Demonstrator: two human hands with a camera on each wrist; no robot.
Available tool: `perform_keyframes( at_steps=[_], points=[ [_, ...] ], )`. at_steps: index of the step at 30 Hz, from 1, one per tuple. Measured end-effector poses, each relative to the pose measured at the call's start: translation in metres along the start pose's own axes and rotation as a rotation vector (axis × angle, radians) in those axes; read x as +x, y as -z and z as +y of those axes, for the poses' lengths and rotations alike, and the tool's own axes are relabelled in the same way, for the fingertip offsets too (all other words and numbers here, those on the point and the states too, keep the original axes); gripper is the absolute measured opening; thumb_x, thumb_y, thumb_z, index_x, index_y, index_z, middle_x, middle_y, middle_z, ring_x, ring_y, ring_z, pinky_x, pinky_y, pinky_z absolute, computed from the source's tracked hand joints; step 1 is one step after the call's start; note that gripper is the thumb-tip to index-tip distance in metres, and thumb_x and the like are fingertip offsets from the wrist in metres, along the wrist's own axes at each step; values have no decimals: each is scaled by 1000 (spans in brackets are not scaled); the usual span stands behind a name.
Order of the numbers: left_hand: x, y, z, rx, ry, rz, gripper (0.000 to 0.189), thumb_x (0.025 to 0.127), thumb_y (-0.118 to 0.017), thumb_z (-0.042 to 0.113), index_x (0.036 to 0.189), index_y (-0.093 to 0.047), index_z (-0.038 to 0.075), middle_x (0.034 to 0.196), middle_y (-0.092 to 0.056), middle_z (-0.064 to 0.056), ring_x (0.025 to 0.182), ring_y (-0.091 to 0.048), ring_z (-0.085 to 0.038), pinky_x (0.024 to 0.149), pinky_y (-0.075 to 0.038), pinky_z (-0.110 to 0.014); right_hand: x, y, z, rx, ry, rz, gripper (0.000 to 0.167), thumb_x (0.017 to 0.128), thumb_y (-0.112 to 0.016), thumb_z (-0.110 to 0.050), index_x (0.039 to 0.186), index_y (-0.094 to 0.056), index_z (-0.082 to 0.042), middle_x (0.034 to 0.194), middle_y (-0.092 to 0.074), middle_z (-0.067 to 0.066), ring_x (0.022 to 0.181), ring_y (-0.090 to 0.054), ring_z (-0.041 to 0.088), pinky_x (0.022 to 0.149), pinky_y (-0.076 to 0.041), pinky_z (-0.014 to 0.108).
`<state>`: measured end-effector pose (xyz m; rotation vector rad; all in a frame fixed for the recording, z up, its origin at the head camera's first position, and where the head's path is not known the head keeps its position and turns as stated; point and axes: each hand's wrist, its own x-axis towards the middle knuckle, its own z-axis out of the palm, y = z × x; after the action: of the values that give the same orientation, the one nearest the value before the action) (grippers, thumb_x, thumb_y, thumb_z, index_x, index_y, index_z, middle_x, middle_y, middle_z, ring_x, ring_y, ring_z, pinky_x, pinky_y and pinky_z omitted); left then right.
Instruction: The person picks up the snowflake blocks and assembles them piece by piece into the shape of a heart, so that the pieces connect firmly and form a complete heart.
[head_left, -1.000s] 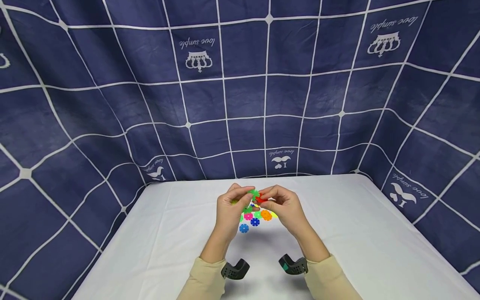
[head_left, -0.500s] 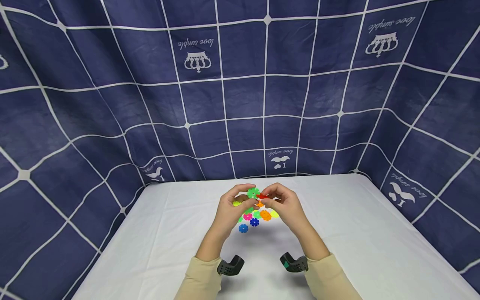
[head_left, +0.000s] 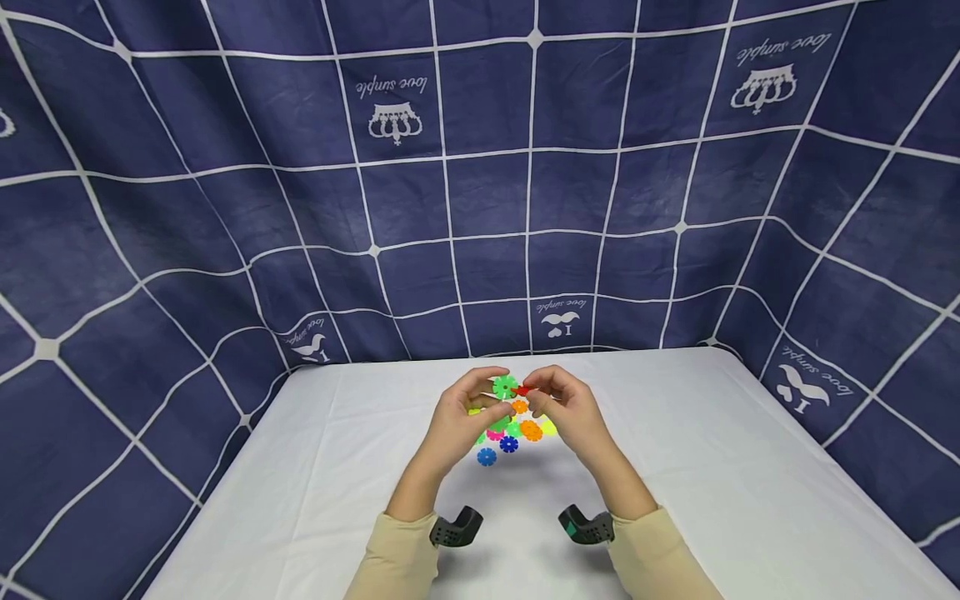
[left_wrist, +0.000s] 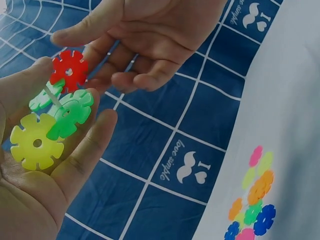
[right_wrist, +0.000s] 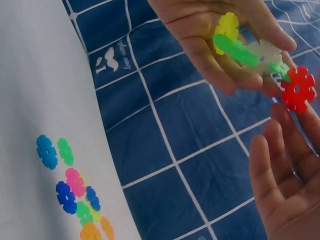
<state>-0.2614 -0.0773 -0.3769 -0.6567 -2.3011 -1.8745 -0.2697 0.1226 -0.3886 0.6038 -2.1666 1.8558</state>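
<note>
My left hand holds a chain of joined plastic snowflake discs above the table, its thumb and fingers pinching the middle. The chain has a yellow disc, green discs and a pale translucent disc. At its far end, a red disc is joined to a small green disc. Fingertips of my right hand touch or nearly touch the red disc's edge. In the left wrist view, the right thumb stands apart from it and the other fingers are loosely bent.
Loose snowflake discs lie on the white table below the hands: a light blue disc, a dark blue disc, orange discs and several others. A dark blue checked cloth hangs behind and at both sides.
The green and red discs between the hands have turned. The right thumb and fingers have loosened around the red disc, and the left hand has shifted slightly left.
</note>
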Motion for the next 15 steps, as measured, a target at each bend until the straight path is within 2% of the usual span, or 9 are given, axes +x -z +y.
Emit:
perform_keyframes(
  at_steps=[3, 7, 12, 15],
  points=[
    [0, 2, 0, -3, 1, 12, 44, 89, -76, 14, 130, -62, 21, 110, -73, -14, 94, -73, -22, 76, -60, -25, 2, 1, 6, 3, -15, 26, 24, 99, -63, -21, 112, -64, -1, 106, -65, 13, 83, -60, 18, 74, -59, 25],
    [0, 4, 0, -6, 1, 23, 44, 88, -76, 14, 129, -62, 23, 109, -72, -14, 91, -74, -21, 76, -60, -26, 5, 3, 18, -35, -75, 82, 24, 99, -64, -24, 112, -66, -4, 107, -68, 12, 87, -60, 20, 75, -57, 23],
    [0, 6, 1, -13, -1, 25, 44, 88, -76, 12, 129, -62, 24, 107, -73, -12, 89, -74, -19, 76, -60, -27, 6, 6, 36, -141, -175, 122, 19, 97, -66, -24, 111, -68, -12, 107, -69, 9, 91, -60, 21, 77, -55, 23],
    [0, 6, 1, -17, -3, 28, 45, 88, -76, 11, 128, -63, 24, 106, -73, -12, 89, -74, -19, 76, -60, -26, 6, 7, 50, -221, -227, 121, 22, 96, -68, -23, 116, -68, -13, 111, -70, 7, 95, -60, 20, 81, -52, 24]
  ],
)
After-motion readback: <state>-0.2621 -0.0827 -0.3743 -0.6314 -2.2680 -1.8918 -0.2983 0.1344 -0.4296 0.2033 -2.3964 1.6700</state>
